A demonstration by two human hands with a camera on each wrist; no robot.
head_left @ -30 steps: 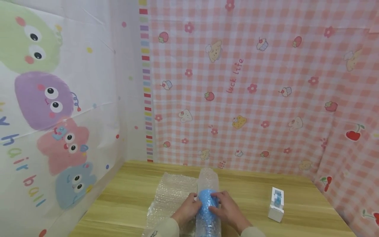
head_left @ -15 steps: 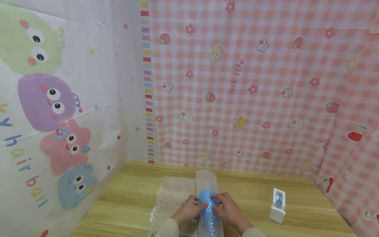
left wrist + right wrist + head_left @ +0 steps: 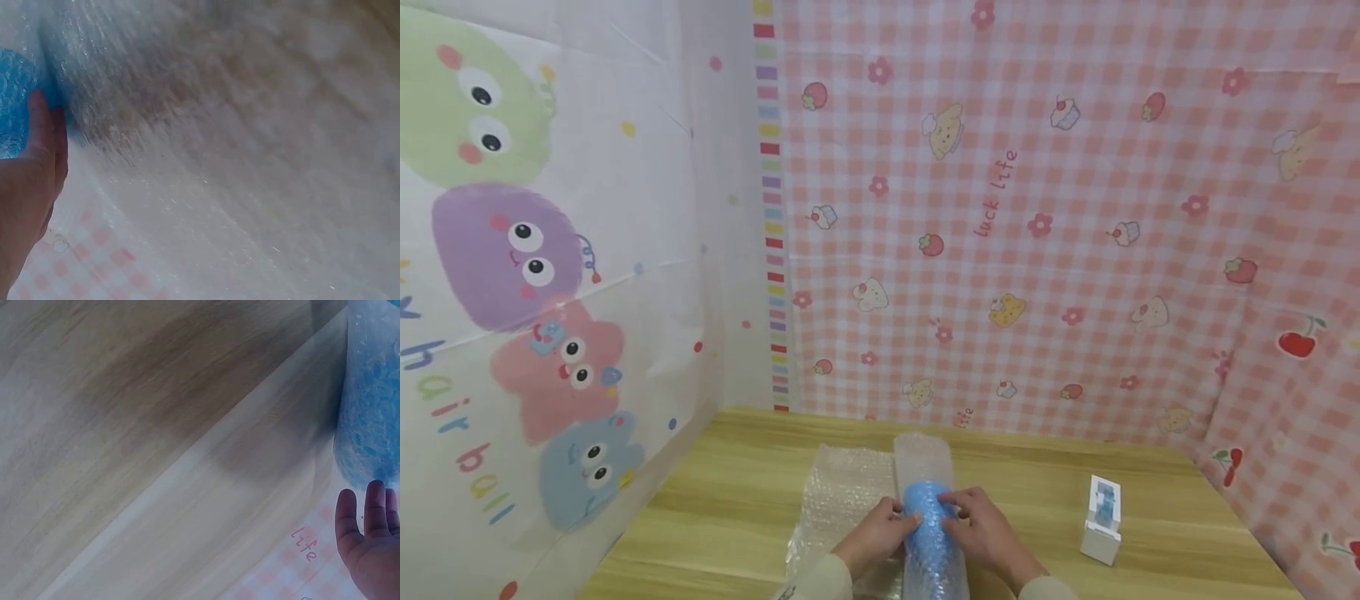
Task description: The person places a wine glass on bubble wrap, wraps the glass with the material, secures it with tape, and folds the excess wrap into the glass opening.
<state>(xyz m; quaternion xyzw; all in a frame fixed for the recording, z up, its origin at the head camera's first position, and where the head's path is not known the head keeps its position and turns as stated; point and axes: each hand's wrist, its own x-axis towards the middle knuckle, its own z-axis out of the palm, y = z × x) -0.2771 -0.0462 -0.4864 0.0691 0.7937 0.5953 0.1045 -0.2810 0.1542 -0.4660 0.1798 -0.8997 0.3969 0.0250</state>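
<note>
A blue cylinder (image 3: 931, 533) lies rolled in clear bubble wrap (image 3: 922, 457), with its long side pointing away from me. The loose sheet of the wrap spreads flat to the left, partly under my left forearm. My left hand (image 3: 874, 533) holds the roll's left side, thumb on top; in the left wrist view its fingers (image 3: 40, 125) touch the blue surface. On the opposite side, my right hand (image 3: 988, 533) grips the roll with bent fingers over its top. The right wrist view catches its fingertips (image 3: 375, 494) against the wrapped blue cylinder. The roll's near end leaves the head view.
A small white block-shaped holder (image 3: 1101, 521) with a blue part in its top stands on the wooden table (image 3: 1030, 475) to the right. Behind rises a pink checked cloth (image 3: 1037, 267); a white cartoon-print cloth (image 3: 647, 275) hangs at the left.
My left thumb has moved right, onto the top of the blue cylinder. The roll's far end has shifted slightly left, and the loose sheet's left edge has drawn in to the right.
</note>
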